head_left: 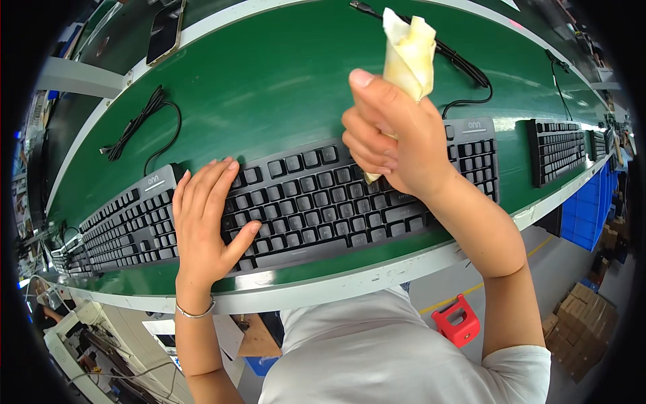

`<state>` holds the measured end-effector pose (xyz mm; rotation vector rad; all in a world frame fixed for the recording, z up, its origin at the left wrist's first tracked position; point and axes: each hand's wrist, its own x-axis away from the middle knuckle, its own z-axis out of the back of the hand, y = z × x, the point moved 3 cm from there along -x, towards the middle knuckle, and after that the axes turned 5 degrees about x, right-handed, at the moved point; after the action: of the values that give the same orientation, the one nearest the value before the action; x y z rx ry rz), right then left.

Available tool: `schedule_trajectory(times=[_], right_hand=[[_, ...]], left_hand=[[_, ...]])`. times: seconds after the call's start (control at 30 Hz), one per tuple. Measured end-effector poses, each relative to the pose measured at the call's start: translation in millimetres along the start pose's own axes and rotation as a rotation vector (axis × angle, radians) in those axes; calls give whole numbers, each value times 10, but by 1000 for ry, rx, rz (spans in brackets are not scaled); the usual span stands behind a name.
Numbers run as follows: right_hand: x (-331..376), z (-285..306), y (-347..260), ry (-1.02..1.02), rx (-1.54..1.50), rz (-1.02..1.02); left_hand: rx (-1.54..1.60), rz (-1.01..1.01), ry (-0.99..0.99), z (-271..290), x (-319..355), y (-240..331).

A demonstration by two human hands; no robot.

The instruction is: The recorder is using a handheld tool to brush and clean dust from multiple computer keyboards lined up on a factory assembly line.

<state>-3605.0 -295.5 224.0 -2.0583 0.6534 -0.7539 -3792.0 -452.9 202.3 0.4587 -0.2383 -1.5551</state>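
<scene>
A black keyboard (316, 222) lies on the green bench top in front of me, its far right part showing past my right forearm. My left hand (208, 215) rests flat on its left end, fingers stretched and thumb spread over the keys. Above its right half, my right hand (397, 128) is closed in a fist around a rolled pale-yellow cloth (410, 57). The wide end of the roll sticks up beyond the thumb. A narrow tip shows below the fist, close to the upper keys; whether it touches them I cannot tell.
Another black keyboard (134, 225) lies at the left, its coiled cable (138, 121) behind it. A third keyboard (558, 151) sits at the right. A bundled cable (464, 67) lies at the back, and a phone (165, 32) at the back left. Blue crates (584, 209) stand beyond the bench's right edge.
</scene>
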Motion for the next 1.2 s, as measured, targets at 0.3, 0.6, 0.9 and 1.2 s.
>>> schedule_trajectory(times=[0.3, 0.6, 0.9, 1.2], right_hand=[[-72, 66, 33, 37, -77, 34], [331, 272, -292, 181, -221, 416], [544, 488, -75, 538, -65, 508], [563, 533, 110, 725, -286, 564]], left_hand=[[11, -3, 4, -3, 7, -35], [20, -7, 1, 9, 8, -20], [31, 4, -37, 1, -120, 69], [13, 27, -63, 10, -195, 121]])
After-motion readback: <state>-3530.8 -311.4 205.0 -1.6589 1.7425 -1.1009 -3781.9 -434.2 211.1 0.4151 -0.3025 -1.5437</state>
